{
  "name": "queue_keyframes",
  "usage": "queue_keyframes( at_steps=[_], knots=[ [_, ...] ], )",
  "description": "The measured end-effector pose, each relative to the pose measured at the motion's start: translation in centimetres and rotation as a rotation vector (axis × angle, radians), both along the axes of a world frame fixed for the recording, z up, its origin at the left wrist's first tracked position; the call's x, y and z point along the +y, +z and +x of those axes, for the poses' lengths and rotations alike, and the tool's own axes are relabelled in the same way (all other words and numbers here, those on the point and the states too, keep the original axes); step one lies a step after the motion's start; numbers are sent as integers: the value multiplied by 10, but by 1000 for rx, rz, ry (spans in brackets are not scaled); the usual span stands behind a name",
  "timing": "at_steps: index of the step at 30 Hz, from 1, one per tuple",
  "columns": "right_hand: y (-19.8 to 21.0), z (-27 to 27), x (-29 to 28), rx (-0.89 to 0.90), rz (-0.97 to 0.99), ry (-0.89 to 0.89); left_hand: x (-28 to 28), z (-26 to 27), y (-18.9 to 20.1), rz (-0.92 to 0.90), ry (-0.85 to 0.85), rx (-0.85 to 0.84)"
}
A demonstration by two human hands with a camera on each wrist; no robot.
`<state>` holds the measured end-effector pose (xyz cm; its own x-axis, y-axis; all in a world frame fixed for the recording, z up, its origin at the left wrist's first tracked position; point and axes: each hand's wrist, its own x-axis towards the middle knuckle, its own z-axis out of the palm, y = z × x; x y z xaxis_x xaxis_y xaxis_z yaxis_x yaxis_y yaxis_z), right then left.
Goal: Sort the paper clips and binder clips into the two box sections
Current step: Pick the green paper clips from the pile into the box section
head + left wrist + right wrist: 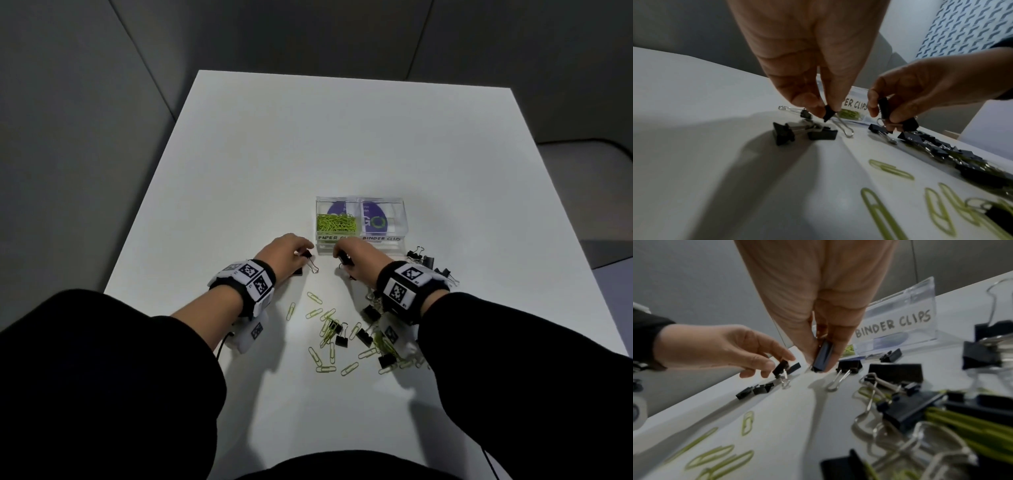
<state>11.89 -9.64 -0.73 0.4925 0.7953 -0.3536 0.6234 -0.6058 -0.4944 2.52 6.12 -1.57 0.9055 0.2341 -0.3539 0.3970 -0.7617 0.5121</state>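
Upright, right hand [818,331] pinches binder clip [823,356].

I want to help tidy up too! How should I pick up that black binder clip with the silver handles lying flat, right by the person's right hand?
Pinch the black body of the binder clip by its two flat sides, coming down from above. Its wire handles lie flat on the table, pointing toward you, thin and probably slippery, so the chunky body looks the easier hold.
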Motion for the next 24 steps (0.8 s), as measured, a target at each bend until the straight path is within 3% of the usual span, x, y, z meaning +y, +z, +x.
queue_keyframes(
  at_steps=[5, 11, 18, 24],
  knots=[
    [-4, 1, 6, -9, -1, 41, 5, -11, 0, 146, -124, -16],
    [9, 4, -14, -97, 68, 86, 1, -46, -5, 148, -450, 195],
    [8, -19, -41, -187, -182, 187, -12, -47, -8, 108, -390, 138],
    [2, -56, -45, -208, -219, 385, -27, -39, -8, 202, -459, 77]
  ],
)
